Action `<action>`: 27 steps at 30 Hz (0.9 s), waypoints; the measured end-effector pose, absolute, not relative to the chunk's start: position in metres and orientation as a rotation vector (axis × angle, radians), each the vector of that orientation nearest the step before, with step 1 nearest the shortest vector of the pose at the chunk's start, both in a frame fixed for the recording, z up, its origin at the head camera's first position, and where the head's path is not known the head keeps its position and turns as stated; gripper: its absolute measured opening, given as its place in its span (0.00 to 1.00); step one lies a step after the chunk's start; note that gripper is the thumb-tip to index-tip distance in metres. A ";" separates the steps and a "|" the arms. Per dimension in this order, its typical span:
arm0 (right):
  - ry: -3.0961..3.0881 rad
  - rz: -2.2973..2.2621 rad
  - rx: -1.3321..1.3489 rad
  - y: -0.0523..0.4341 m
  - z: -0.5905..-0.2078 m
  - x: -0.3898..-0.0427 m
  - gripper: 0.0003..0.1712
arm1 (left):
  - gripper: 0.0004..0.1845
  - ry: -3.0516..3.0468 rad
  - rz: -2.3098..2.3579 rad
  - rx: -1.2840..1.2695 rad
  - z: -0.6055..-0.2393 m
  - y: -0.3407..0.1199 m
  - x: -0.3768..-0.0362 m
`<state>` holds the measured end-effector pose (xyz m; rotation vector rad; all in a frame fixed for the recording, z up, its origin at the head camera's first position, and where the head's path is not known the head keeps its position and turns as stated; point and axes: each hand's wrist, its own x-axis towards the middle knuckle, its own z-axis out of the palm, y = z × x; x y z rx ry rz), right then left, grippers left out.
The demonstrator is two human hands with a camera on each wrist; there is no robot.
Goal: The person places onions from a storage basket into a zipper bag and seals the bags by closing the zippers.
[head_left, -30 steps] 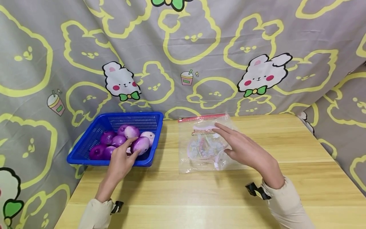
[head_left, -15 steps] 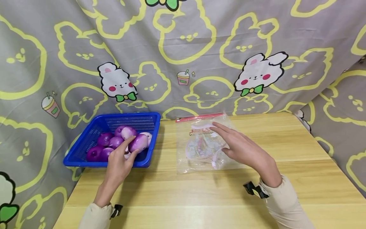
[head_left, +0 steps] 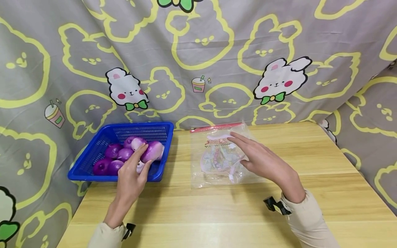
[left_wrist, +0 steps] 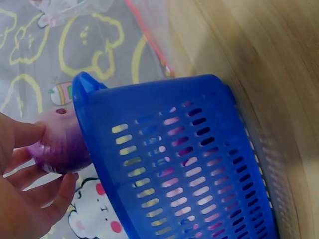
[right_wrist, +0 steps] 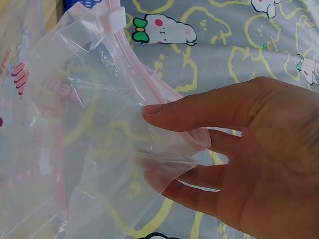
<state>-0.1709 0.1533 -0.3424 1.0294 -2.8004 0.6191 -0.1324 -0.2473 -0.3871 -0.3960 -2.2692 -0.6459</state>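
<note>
Your left hand point(head_left: 131, 175) grips an onion point(head_left: 152, 151) above the basket point(head_left: 93, 174), left of the bag point(head_left: 217, 156) whose mouth your right hand point(head_left: 263, 162) pinches.

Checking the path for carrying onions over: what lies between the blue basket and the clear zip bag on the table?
Only bare wooden table separates the blue basket from the zip bag, as the head view shows.

Bare table point(head_left: 217, 213) before basket point(head_left: 161, 168)

A makeshift home-style setup: a wooden table point(head_left: 217, 206) backed by a bunny-print curtain point(head_left: 198, 58).
</note>
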 end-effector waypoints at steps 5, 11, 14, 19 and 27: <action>-2.800 0.625 1.027 0.154 -0.342 -0.171 0.48 | 0.30 -2.257 -0.651 -0.427 -0.382 -0.240 -0.129; -2.798 0.633 1.023 0.155 -0.341 -0.170 0.48 | 0.29 -2.213 -0.668 -0.503 -0.376 -0.229 -0.124; -2.792 0.631 1.023 0.155 -0.341 -0.170 0.48 | 0.30 -2.184 -0.671 -0.541 -0.372 -0.223 -0.122; -2.790 0.642 1.015 0.155 -0.341 -0.170 0.48 | 0.30 -2.159 -0.689 -0.613 -0.367 -0.213 -0.117; -2.845 0.701 0.975 0.154 -0.338 -0.168 0.50 | 0.30 -2.183 -0.688 -0.728 -0.363 -0.198 -0.112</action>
